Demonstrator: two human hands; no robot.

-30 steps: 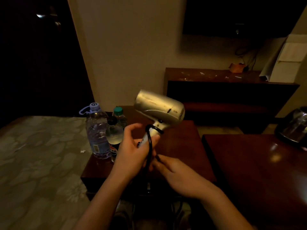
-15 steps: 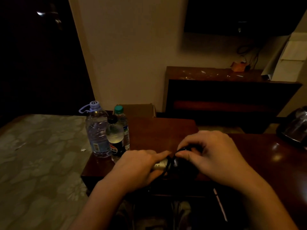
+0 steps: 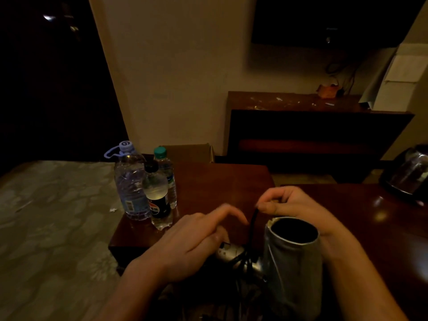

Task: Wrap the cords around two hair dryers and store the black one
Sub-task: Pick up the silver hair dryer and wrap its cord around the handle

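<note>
A silver hair dryer (image 3: 294, 262) is held low in front of me, its dark round barrel opening facing up toward the camera. My left hand (image 3: 192, 242) grips its handle, which sticks out to the left, with the index finger lifted. Black cord (image 3: 251, 230) runs up from loops around the handle to my right hand (image 3: 291, 205), which pinches it taut just beyond the barrel. No black hair dryer is visible.
Three plastic bottles (image 3: 148, 188) stand at the left end of the dark wooden table (image 3: 220, 181). A kettle (image 3: 410, 172) sits at the far right on another wooden surface. A patterned bedspread (image 3: 51, 228) lies left. A cardboard box (image 3: 190, 152) sits behind the table.
The dryer has dropped from held up high to low near my lap, barrel now pointing at me. My right hand has risen, pulling the cord up.
</note>
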